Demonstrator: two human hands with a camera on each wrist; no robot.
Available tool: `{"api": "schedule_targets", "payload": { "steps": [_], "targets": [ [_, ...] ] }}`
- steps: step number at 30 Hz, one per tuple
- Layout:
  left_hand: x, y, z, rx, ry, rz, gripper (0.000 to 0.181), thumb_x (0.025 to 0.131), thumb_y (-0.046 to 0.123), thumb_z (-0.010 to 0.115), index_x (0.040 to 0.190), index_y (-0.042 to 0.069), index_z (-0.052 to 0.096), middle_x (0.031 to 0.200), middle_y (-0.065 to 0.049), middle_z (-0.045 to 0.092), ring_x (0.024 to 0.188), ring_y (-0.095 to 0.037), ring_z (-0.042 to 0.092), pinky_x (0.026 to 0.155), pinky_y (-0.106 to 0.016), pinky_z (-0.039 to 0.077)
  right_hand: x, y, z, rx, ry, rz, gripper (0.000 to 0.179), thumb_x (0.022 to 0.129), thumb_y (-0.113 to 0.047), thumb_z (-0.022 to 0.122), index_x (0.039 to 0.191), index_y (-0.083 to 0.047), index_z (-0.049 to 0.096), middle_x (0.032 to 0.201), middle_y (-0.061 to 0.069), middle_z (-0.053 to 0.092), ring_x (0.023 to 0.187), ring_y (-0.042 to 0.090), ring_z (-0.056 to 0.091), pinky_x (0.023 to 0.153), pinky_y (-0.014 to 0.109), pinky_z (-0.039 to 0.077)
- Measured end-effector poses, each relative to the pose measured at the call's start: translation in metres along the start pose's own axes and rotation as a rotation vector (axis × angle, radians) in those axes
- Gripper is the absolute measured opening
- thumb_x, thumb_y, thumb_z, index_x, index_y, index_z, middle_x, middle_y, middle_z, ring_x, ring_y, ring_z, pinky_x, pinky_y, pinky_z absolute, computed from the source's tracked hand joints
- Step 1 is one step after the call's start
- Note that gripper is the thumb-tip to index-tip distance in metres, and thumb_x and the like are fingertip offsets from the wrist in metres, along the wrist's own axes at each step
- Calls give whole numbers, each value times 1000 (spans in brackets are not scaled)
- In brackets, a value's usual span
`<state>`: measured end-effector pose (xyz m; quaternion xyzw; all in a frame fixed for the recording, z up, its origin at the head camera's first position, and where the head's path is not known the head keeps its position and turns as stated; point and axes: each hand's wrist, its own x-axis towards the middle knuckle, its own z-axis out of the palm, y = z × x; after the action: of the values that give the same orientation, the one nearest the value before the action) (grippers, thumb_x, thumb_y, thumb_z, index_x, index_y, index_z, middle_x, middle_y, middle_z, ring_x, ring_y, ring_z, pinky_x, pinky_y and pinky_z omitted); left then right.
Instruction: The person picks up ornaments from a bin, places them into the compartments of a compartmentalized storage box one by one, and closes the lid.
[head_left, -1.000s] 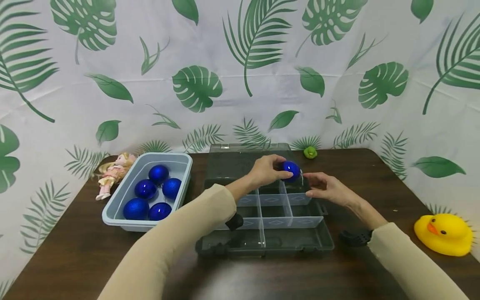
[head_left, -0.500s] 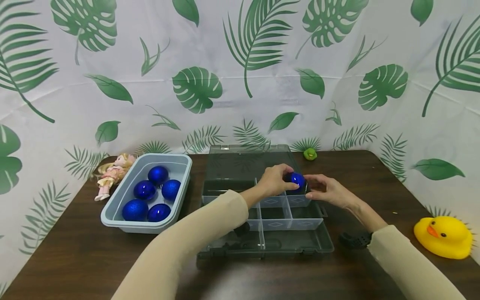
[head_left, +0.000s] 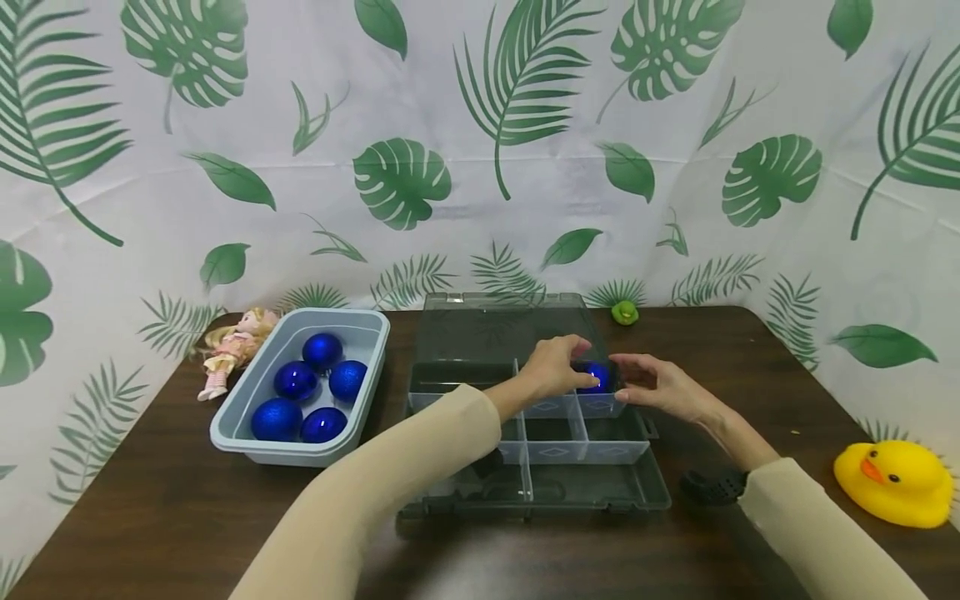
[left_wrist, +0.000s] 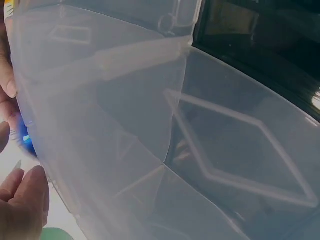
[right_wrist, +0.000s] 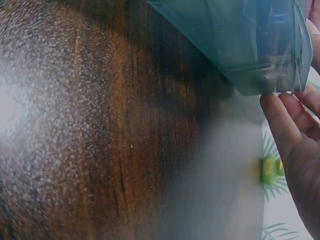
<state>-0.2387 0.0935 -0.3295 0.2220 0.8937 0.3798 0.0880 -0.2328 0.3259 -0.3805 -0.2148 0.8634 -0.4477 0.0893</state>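
Observation:
My left hand (head_left: 551, 367) holds a shiny blue Christmas bauble (head_left: 600, 377) low inside the back right compartment of the grey see-through divider box (head_left: 592, 490). Its thumb lies across the front of the bauble. Only a sliver of blue bauble (left_wrist: 25, 137) shows in the left wrist view, past the translucent dividers. My right hand (head_left: 663, 387) is at the box's back right corner, thumb and fingers parted. In the right wrist view, the right thumb (right_wrist: 277, 117) touches the edge of the box (right_wrist: 215, 35).
Left of the box stands a light blue tub (head_left: 225, 425) with several blue baubles (head_left: 277, 418). A doll (head_left: 234, 346) lies beside it. A small green duck (head_left: 625, 313) sits behind the box, and a large yellow duck (head_left: 892, 483) is at the table's right.
My left hand has moved down and slightly right, bringing the bauble from above the box into the back right compartment. My right hand has stayed near the corner.

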Motion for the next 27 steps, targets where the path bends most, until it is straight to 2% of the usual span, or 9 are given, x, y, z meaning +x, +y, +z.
{"api": "schedule_targets", "payload": {
  "steps": [4,7,10,14,16,22,24,27],
  "targets": [
    [-7,-2,-7,-90,-15,-5,51,84,22,72,130,8,54,129,-6,59,118,-20,56,96,-26,46,1,1,1,-24,-3,6,59,90,-13,64,138,6,36,137,29,43,121,46,46,93,37,49],
    [-18,-2,-22,-160,-24,-7,51,85,22,71,131,9,54,128,-7,59,117,-21,56,94,-28,47,1,0,1,-44,2,15,59,90,-15,64,139,4,37,136,28,44,120,45,47,94,40,47],
    [-32,-5,-46,-221,-23,7,50,86,21,70,132,10,53,129,-8,58,117,-21,55,94,-30,47,1,-2,1,-63,15,21,59,90,-16,64,139,3,38,136,27,44,120,44,47,95,43,46],
    [-53,-22,-85,-273,18,23,49,87,20,68,132,10,52,131,-9,57,119,-22,54,95,-33,47,-1,-3,1,-78,22,28,58,90,-16,64,139,2,38,137,27,43,121,44,47,96,48,43],
    [-62,-37,-106,-276,61,15,49,88,21,67,133,8,51,133,-10,55,120,-24,53,97,-35,46,-2,-2,1,-86,23,29,59,90,-16,64,139,1,38,138,27,43,121,43,46,96,48,43],
    [-94,-99,-165,-303,238,-124,49,92,20,62,135,1,47,136,-18,51,125,-31,48,104,-43,39,0,0,0,-86,25,15,59,89,-17,65,139,0,39,137,26,44,121,42,47,96,46,43],
    [-106,-121,-179,-297,294,-165,49,93,20,60,136,-1,45,137,-21,49,126,-34,46,106,-44,37,0,0,1,-89,25,12,59,89,-17,65,139,1,39,137,26,44,121,42,47,96,45,44],
    [-121,-147,-193,-293,355,-224,51,94,19,58,137,-4,43,138,-24,47,127,-35,45,107,-44,34,1,0,0,-93,25,10,59,89,-16,64,139,2,38,137,27,44,121,43,47,95,42,46]
  ]
}}
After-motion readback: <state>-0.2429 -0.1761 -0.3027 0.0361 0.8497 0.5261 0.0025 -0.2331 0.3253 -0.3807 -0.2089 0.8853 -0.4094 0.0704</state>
